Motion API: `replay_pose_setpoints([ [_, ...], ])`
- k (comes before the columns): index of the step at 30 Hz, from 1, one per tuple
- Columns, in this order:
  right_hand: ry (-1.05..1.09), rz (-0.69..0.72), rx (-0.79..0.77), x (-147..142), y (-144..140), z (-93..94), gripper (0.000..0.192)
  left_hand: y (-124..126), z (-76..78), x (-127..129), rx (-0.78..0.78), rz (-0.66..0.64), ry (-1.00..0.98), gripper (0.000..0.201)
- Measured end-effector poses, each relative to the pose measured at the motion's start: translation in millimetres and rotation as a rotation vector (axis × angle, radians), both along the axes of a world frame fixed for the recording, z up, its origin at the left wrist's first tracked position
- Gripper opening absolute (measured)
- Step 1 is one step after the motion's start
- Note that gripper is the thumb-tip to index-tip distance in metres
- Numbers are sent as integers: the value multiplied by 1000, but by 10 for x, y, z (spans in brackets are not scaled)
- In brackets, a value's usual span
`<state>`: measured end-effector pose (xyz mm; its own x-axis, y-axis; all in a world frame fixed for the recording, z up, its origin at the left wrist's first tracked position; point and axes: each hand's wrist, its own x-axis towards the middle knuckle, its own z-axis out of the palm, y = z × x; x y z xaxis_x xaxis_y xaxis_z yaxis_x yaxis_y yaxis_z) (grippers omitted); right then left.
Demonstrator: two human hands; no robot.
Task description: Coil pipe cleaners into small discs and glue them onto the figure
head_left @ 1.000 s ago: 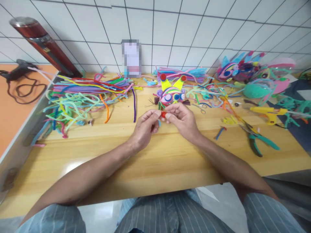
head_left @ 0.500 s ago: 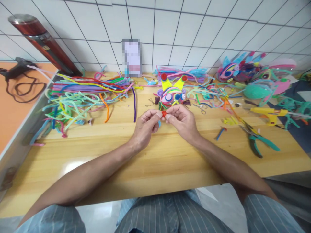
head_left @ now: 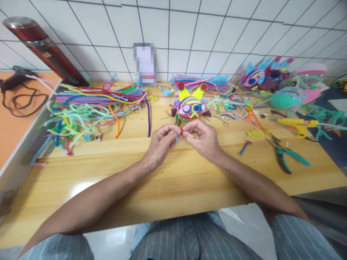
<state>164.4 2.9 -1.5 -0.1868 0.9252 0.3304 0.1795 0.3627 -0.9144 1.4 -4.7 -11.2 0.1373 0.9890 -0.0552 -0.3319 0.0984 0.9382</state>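
Head view. The left hand (head_left: 162,142) and the right hand (head_left: 202,137) meet above the middle of the wooden table (head_left: 168,180), fingertips pinched together on a small red piece (head_left: 181,130) — both grips narrow, closed on that piece. A short blue fuzzy bit (head_left: 177,138) shows just below the left fingers.

Just behind the hands, toward the far edge, lies a round multicoloured figure (head_left: 191,106) of coiled fuzzy stems with two yellow pointed ears.

Near the left edge — a loose heap of pipe cleaners (head_left: 89,108), long, thin and fuzzy. Toward the right edge lie teal-handled pliers (head_left: 284,155) and a yellow glue gun (head_left: 298,125).
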Motion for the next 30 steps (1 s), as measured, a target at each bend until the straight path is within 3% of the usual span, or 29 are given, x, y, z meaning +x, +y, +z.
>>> replay_pose_setpoints([
  [7, -34, 1, 40, -5, 37, -77, 4, 0, -38, -6, -8, -6, 121, 27],
  [14, -68, -5, 41, 9, 101, -148, 2, 33, -138, -45, 137, -13, 282, 24],
  [24, 49, 81, -121, -14, 131, -162, 9, 59, -163, -68, 93, -28, 258, 35],
  [30, 40, 93, -102, -44, 113, -175, 8, 64, -164, -114, 174, -23, 320, 30],
])
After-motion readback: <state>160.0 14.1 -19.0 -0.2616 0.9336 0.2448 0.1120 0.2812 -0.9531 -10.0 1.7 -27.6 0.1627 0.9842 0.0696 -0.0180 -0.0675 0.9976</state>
